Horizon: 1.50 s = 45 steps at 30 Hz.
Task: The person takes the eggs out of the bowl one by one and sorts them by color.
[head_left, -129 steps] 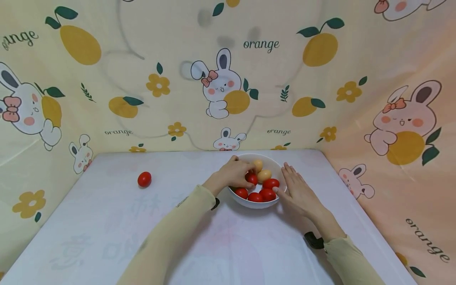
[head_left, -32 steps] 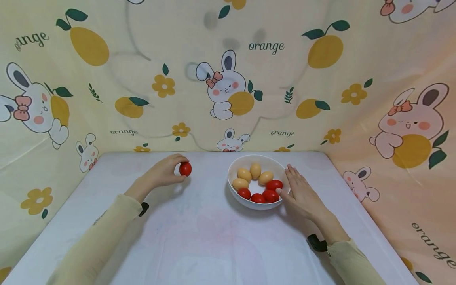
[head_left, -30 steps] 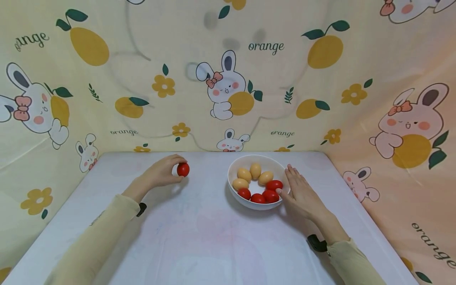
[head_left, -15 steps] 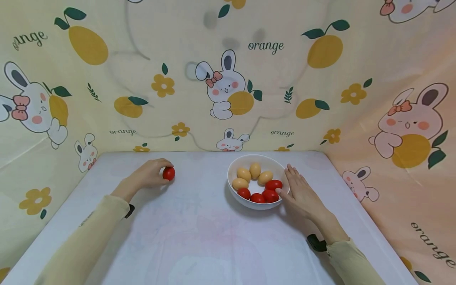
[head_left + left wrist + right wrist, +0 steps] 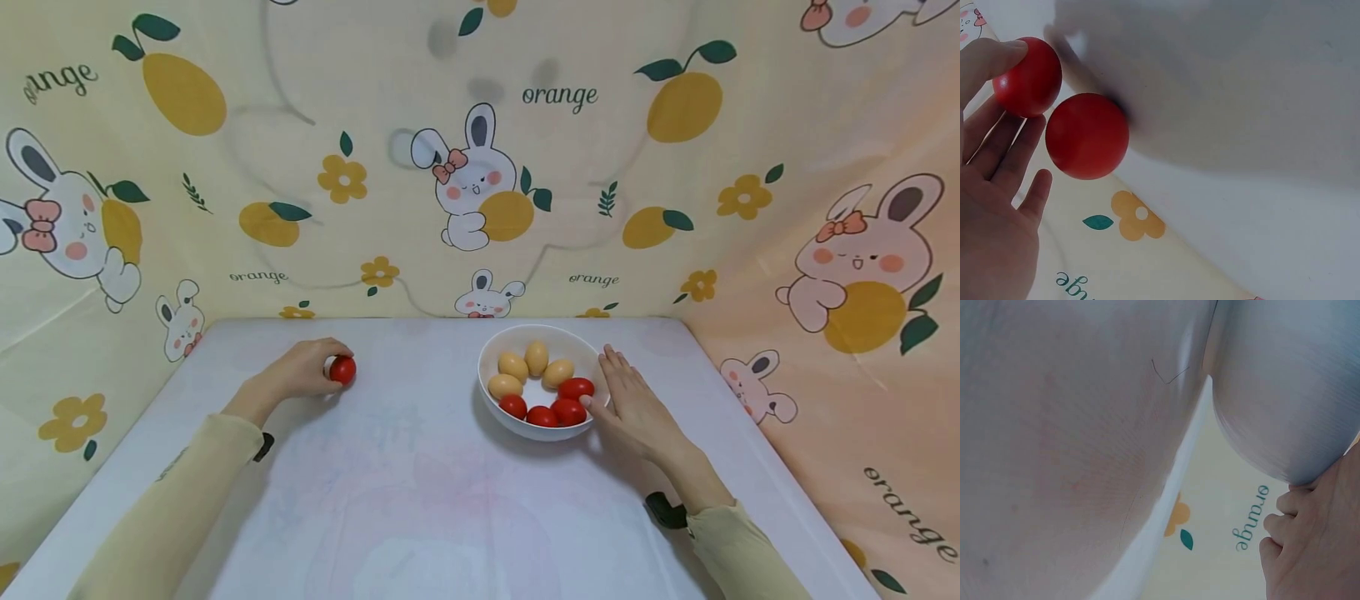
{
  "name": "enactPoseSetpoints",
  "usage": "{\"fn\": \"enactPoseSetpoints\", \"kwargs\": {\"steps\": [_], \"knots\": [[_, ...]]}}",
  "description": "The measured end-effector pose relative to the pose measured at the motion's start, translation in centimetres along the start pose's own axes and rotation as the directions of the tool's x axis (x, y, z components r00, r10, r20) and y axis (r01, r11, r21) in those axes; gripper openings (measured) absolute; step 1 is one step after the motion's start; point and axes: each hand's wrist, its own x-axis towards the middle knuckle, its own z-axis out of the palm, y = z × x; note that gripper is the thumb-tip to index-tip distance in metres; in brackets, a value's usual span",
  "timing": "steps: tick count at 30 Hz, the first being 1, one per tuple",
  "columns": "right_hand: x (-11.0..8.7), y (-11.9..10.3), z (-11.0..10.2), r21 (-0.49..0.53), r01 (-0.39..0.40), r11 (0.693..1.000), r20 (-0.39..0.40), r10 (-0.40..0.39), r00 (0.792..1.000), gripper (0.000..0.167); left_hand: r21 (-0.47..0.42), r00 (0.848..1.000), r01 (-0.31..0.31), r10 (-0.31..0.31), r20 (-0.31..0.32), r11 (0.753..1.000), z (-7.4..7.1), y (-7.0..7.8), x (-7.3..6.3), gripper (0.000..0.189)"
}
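Observation:
My left hand pinches a red egg between thumb and fingers, low over the left part of the table. In the left wrist view, a second red egg sits by the fingertips, very near the held red egg; in the head view the hand hides it. My right hand lies with straight fingers along the right side of a white bowl, its thumb at the rim. Tan eggs fill the bowl's back and left, with red eggs at the front and right.
A white cloth covers the table. Behind it and at both sides hangs a printed curtain with rabbits and oranges. The table's back edge lies just beyond the bowl.
A red egg has left the bowl in my left hand, which has moved left and lowered toward the red egg seen on the table earlier. My right hand has stayed at the bowl.

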Motion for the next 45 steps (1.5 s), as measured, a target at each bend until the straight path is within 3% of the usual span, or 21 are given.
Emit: {"fn": "enactPoseSetpoints", "kwargs": {"steps": [6, 19, 37, 45], "knots": [[-0.07, 0.01, -0.01, 0.002, 0.006, 1.000, 0.001, -0.006, 1.000, 0.091, -0.016, 0.999, 0.029, -0.028, 0.028, 0.999, -0.04, -0.19, -0.30, 0.047], [-0.05, -0.10, -0.14, 0.004, 0.006, 1.000, -0.002, -0.006, 1.000, 0.091, -0.019, 1.000, 0.017, -0.017, 0.027, 1.000, -0.12, -0.58, -0.73, 0.049], [0.02, 0.04, -0.10, 0.000, 0.014, 1.000, -0.009, -0.014, 1.000, 0.090, -0.042, 0.994, 0.085, -0.082, 0.065, 0.995, -0.16, -0.28, -0.82, 0.054], [0.06, 0.10, 0.07, 0.003, 0.004, 1.000, -0.008, -0.004, 1.000, 0.091, -0.060, 0.997, 0.067, -0.065, 0.032, 0.996, 0.01, 0.16, -0.89, 0.057]]}}
